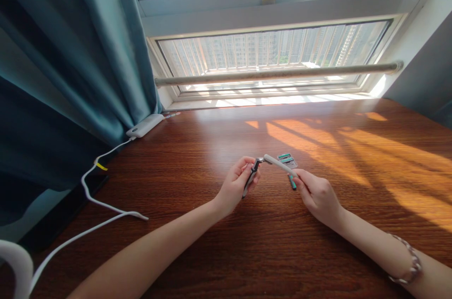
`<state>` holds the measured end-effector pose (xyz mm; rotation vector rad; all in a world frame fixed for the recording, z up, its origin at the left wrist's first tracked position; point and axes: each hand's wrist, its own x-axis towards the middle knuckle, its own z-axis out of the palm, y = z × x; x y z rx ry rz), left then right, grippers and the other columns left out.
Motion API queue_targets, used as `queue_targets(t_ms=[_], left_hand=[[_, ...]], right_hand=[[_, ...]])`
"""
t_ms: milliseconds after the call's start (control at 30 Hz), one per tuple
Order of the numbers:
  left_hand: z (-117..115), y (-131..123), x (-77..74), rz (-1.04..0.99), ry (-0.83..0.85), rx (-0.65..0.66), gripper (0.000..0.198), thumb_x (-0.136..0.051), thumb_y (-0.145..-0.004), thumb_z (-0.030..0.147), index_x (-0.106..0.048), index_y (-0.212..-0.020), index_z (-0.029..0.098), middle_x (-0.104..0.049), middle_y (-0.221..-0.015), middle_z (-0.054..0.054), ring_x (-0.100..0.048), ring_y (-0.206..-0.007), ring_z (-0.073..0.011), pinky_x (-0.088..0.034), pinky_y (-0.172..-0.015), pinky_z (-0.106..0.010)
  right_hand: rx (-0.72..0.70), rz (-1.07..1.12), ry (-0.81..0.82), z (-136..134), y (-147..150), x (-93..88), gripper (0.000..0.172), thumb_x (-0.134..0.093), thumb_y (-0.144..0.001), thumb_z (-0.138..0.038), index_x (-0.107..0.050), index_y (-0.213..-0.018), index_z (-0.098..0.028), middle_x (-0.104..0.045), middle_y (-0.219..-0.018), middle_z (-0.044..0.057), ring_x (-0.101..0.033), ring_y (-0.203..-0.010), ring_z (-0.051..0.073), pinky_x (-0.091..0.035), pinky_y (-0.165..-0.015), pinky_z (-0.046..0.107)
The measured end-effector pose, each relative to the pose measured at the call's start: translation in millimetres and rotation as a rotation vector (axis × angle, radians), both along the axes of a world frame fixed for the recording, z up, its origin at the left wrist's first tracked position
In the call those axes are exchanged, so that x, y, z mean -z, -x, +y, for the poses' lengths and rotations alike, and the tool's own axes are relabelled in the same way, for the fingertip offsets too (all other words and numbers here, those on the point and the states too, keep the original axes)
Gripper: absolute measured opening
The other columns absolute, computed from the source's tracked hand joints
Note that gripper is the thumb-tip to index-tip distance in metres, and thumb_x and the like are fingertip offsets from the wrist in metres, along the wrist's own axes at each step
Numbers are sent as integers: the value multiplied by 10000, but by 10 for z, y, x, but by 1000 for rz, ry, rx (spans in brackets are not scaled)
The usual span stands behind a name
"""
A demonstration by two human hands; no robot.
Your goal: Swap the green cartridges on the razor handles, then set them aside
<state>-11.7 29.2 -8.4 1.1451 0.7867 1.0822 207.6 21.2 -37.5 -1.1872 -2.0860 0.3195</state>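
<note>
My right hand (316, 193) grips the white and teal handle of a razor (278, 165), held just above the wooden table (247, 252). The razor's head end points left toward my left hand (238, 183). My left hand pinches a dark razor cartridge (251, 175) at the tip of the razor. Both hands hover over the middle of the table, close together. A small clear pack of spare teal blades (287, 159) lies on the table just behind the razor.
A white power bank (145, 125) lies at the table's back left with a white cable (102, 205) trailing toward me. A teal curtain (70, 54) hangs on the left. A window and a rail (278, 74) run along the far edge.
</note>
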Motion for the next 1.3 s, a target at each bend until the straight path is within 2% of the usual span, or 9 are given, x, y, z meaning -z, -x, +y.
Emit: queue_targets(t_ms=[233,367,467,633,733,867,1033,1200,1300], left_hand=[[-4,-19,-11,28,-47,-73,160,-437,-847,322,-476,-873,169,-452,-571,45,-356,-467,-53,-263,-439,-181],[-10,-23,-3,26,-49,-122,166,-469,-830,333,-478,-876,173,-469,-599,34,-372,-501,-62,-277,-463,-188],[-11,-19,7,33,-62,-121,182,-480,-821,352,-484,-875,178,-471,-602,31,-376,-516,-69,-282,-479,-195],[-15,-10,17,45,-65,-128,200,-484,-817,370,-491,-881,180,-473,-614,27,-375,-525,-72,-285,-498,-202],[-20,-8,14,49,-85,-120,194,-474,-825,361,-491,-887,178,-475,-622,24,-375,-533,-73,-287,-509,-207],[-25,-6,5,54,-105,-117,165,-460,-837,334,-491,-884,179,-473,-621,27,-374,-538,-73,-288,-521,-210],[-33,-6,-14,67,-128,-116,167,-463,-834,335,-494,-876,177,-471,-614,26,-371,-541,-78,-291,-527,-216],[-42,-6,-27,96,-152,-138,163,-468,-831,327,-500,-868,172,-469,-620,23,-376,-541,-79,-297,-522,-216],[-43,2,-25,118,-178,-140,157,-456,-839,316,-505,-873,170,-476,-628,20,-382,-544,-78,-305,-525,-216]], right_hand=[[-26,13,-31,-5,0,1,170,-396,-871,-246,-530,-955,-183,-588,-751,28,-560,-652,147,-391,-615,247],[24,50,-28,-2,2,-7,167,-401,-870,-242,-531,-960,-189,-577,-713,16,-541,-604,135,-381,-583,239],[-23,42,-28,-1,-1,-8,164,-403,-869,-239,-529,-962,-191,-582,-724,19,-547,-619,137,-387,-600,240],[20,56,-18,-4,-5,0,182,-396,-871,-246,-538,-972,-192,-596,-749,25,-552,-623,136,-392,-596,237],[-16,36,-26,-3,-6,2,182,-402,-867,-245,-540,-972,-188,-598,-749,24,-558,-629,138,-393,-601,238],[47,54,-29,10,-3,6,185,-410,-865,-241,-543,-984,-191,-596,-735,19,-556,-623,139,-383,-587,238],[-32,49,-16,12,-1,16,178,-410,-866,-241,-544,-969,-187,-599,-758,26,-558,-648,141,-385,-608,241],[69,81,15,19,-8,8,198,-418,-865,-258,-554,-998,-198,-599,-746,17,-544,-613,135,-374,-583,240],[33,90,13,31,-12,2,201,-418,-864,-265,-562,-985,-192,-597,-731,18,-542,-612,136,-376,-582,238]])
